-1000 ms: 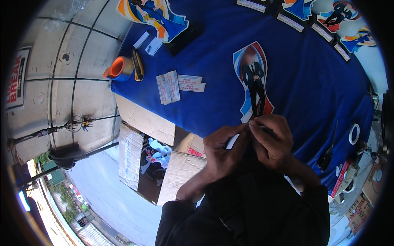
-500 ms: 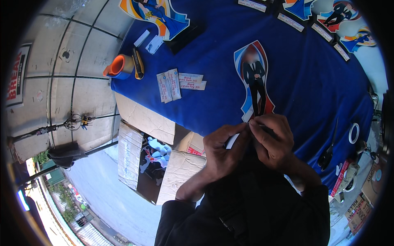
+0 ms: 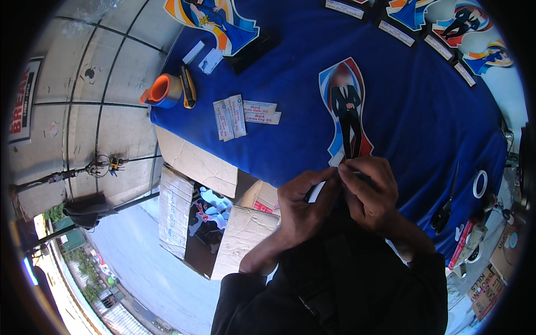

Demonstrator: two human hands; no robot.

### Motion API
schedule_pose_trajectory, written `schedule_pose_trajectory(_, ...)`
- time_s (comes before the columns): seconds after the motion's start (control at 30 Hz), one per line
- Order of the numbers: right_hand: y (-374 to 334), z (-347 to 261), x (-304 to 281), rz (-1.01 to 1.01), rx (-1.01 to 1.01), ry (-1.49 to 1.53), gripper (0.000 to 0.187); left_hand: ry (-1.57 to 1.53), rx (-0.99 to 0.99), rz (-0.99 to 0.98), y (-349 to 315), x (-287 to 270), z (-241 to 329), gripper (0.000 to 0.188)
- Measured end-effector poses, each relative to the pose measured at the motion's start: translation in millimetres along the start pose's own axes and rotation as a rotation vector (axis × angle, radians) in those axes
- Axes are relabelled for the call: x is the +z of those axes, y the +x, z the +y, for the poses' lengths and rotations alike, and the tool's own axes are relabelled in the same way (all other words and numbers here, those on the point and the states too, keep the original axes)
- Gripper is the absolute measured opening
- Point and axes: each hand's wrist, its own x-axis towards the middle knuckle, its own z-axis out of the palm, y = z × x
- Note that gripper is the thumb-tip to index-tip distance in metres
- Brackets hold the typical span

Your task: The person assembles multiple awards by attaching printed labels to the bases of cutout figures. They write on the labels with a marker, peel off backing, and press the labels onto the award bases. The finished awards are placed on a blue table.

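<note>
My left hand (image 3: 304, 204) is closed, its thumb and index finger pinching a small flat white piece (image 3: 318, 191) that is mostly hidden. Against its fingertips press those of my right hand (image 3: 371, 187), also closed in a pinch; what it grips is too small to tell. Just beyond both hands, a cutout standee of a figure in a dark suit (image 3: 347, 111) lies on the blue cloth (image 3: 290, 67), its lower end close to my fingertips. To the left, several printed label strips (image 3: 237, 116) lie overlapping on the cloth.
An orange tape roll in a cup (image 3: 160, 87) and a yellow-black cutter (image 3: 188, 89) sit at left. Scissors (image 3: 445, 209) and a white tape roll (image 3: 480, 184) lie at right. More cutouts (image 3: 220, 25) stand along the far side. An open cardboard box (image 3: 245, 237) is below the table edge.
</note>
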Motion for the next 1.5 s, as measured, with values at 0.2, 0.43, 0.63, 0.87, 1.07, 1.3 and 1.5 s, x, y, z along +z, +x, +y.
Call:
schedule_pose_trajectory(0.2, -0.4, -0.4, 2.0, 0.025, 0.069, 0.102, 0.038, -0.046, -0.088, -0.024, -1.7, -2.7, 4.8, 0.016)
schedule_pose_trajectory(0.43, -3.2, -2.3, 3.0, 0.037, 0.086, 0.131, 0.042, -0.157, -0.127, -0.111, 3.6, -6.6, 9.8, 0.017)
schedule_pose_trajectory(0.63, -2.4, -1.1, 1.3, 0.006, 0.060, 0.074, 0.051, -0.071, -0.088, -0.092, 5.6, -5.7, 12.9, 0.018)
schedule_pose_trajectory(0.87, -2.2, -2.6, 1.6, -0.011, 0.066, 0.066, 0.046, -0.008, -0.032, -0.085, 6.1, -4.8, 15.5, 0.018)
schedule_pose_trajectory(1.07, -1.0, -1.7, 0.7, -0.024, 0.028, 0.036, 0.047, 0.010, -0.007, -0.078, 4.5, -2.5, 16.6, 0.019)
schedule_pose_trajectory(1.3, -0.5, -6.2, -0.6, -0.039, 0.052, 0.056, 0.048, 0.019, -0.028, -0.075, 1.8, -3.7, 23.6, 0.020)
schedule_pose_trajectory(1.5, -1.6, -7.1, -2.4, -0.031, 0.060, 0.087, 0.045, 0.019, -0.050, -0.078, -1.8, -6.3, 26.2, 0.017)
